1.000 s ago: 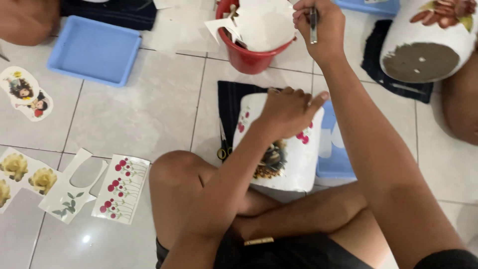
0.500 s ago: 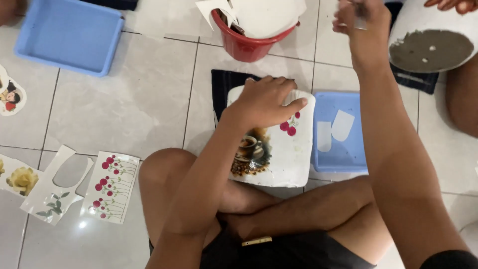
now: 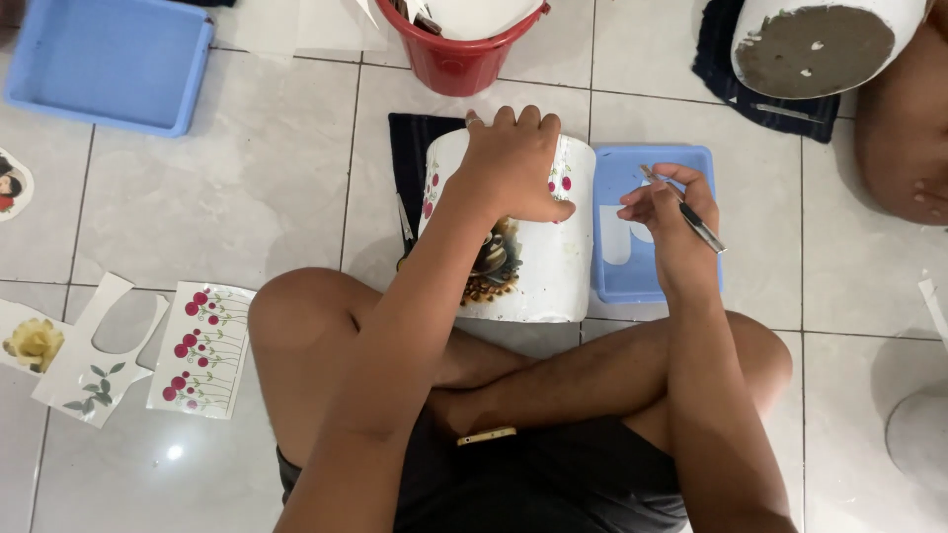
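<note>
Person seated cross-legged on the tiled floor; knees take up the near ground, leaving open tile only to the left and far right. Near left: one sheet with red flower prints and one cut-out sheet with leaves, edges just beside each other; a yellow flower print at the left frame edge. Centre: one white pot lying on its side on a dark cloth, its near rim close to the shins. Left hand spread flat on top of the pot, fingers curled over its far side, pressing on it. Right hand closed around a thin metal tool, held over the small blue tray, which touches the pot's right side. Far: one red bucket beyond the pot, one larger blue tray far left, a second white pot far right showing its grey base. Trays counted: two. Pots: two.
</note>
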